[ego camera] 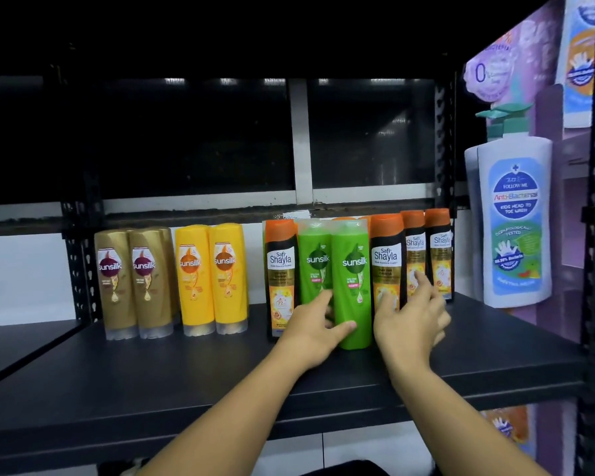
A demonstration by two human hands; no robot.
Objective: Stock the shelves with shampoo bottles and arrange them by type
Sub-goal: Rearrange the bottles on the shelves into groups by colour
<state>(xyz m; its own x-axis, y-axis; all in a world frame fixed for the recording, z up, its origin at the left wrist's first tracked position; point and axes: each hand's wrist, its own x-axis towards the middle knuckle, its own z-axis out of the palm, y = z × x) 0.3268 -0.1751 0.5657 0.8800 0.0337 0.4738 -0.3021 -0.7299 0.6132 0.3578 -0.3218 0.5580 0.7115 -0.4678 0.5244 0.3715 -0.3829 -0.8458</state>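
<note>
On the black shelf [186,379] stand gold Sunsilk bottles [133,283], yellow Sunsilk bottles [212,280], two green Sunsilk bottles [352,286] and several black Safi Shayla bottles with orange caps [387,262]. My left hand [315,328] grips the front green bottle low down, thumb across its front and fingers between the two green bottles. My right hand [409,314] reaches with spread, straight fingers that touch the lower fronts of the Shayla bottles on the right.
White pump bottles of kids wash [514,221] hang at the right by a purple display [543,97]. A black perforated upright [591,269] stands at the right edge, another upright [79,262] at the left. Behind the shelf is a dark window.
</note>
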